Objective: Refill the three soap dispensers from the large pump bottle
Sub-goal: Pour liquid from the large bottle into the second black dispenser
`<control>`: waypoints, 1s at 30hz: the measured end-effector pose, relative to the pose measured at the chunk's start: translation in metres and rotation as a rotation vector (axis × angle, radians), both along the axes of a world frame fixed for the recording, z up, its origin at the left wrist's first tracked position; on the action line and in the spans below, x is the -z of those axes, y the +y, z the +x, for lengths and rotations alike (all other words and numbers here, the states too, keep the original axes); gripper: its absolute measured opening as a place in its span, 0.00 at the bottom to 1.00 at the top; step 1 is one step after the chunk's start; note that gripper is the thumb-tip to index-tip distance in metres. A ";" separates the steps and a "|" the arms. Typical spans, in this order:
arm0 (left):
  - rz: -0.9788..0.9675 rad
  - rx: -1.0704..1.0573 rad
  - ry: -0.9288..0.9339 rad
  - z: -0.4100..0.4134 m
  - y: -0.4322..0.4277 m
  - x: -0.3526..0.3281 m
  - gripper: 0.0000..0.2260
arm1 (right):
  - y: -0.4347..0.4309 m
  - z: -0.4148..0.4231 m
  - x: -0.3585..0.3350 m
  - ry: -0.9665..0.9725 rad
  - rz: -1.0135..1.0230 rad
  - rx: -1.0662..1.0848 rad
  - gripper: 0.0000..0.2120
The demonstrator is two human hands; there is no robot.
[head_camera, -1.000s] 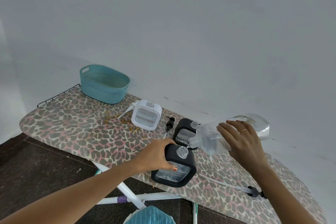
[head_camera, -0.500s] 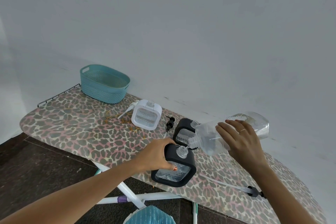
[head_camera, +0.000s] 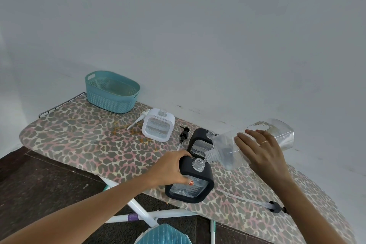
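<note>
The left hand (head_camera: 170,168) grips the near dispenser (head_camera: 198,190), a black one at the front edge of the board (head_camera: 79,134), with its fingers (head_camera: 188,182) clamped round the dispenser's left side. The right hand (head_camera: 261,152) holds the bottle (head_camera: 277,134) tilted neck-down to the right of that dispenser, fingers curled over its clear body. The bottle's mouth is at the dispenser's open neck. Clear liquid lies in both.

A 2nd black dispenser (head_camera: 198,140) stands just behind the near one, and a white dispenser (head_camera: 158,128) further behind and to the left. All 3 are uncapped. A black pump (head_camera: 184,134) lies between the white dispenser and the 2nd black one, a white pump (head_camera: 138,121) lies left of the white dispenser, and a long-tubed pump (head_camera: 273,206) lies to the right of the near dispenser. A teal basket (head_camera: 111,95) sits far behind and to the left.
</note>
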State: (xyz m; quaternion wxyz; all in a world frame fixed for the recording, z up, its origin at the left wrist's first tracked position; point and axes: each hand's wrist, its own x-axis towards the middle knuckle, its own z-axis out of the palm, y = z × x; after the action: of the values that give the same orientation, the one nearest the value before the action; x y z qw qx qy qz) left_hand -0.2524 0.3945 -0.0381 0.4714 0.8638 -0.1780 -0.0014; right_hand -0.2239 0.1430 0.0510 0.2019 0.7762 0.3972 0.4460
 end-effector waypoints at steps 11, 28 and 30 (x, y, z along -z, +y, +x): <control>-0.011 -0.008 0.024 0.000 -0.007 -0.004 0.27 | -0.006 -0.006 0.009 0.115 0.110 0.091 0.30; 0.021 0.044 0.030 0.017 -0.048 -0.011 0.28 | -0.050 -0.030 0.048 0.534 0.664 0.369 0.37; 0.017 0.059 0.045 0.023 -0.061 -0.012 0.30 | -0.060 -0.031 0.052 0.615 0.842 0.434 0.36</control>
State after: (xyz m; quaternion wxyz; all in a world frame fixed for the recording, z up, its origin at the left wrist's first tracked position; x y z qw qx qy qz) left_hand -0.2296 0.3338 -0.0260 0.4675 0.8619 -0.1929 -0.0365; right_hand -0.2552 0.0829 -0.0015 -0.1632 0.9479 0.0570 0.2674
